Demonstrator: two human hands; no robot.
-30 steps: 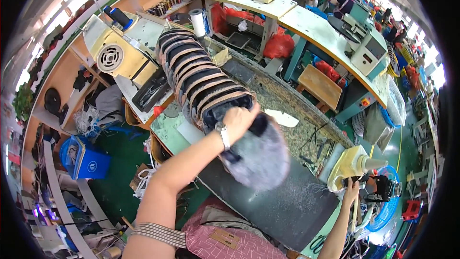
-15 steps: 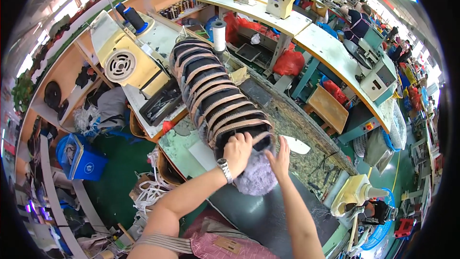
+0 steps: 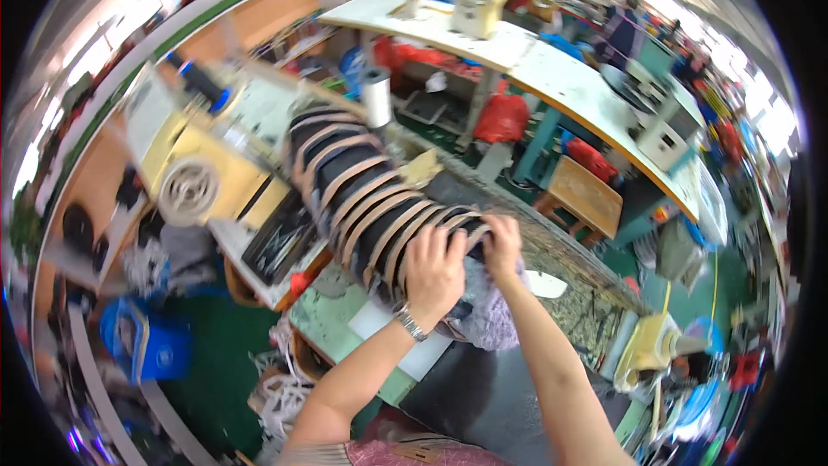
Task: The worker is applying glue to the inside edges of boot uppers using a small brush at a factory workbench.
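one stack (image 3: 354,181) — one wristwatch (image 3: 410,323)

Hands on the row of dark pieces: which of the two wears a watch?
The left hand: a silver watch circles its wrist, while the right hand has a bare wrist.

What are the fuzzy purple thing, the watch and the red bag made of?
The fuzzy thing looks like soft plush or fur, maybe fake: its surface is shaggy.

The watch is probably shiny metal: its band is silvery.

The red bag seems thin, slightly glossy plastic: it looks crumpled, though blurry.
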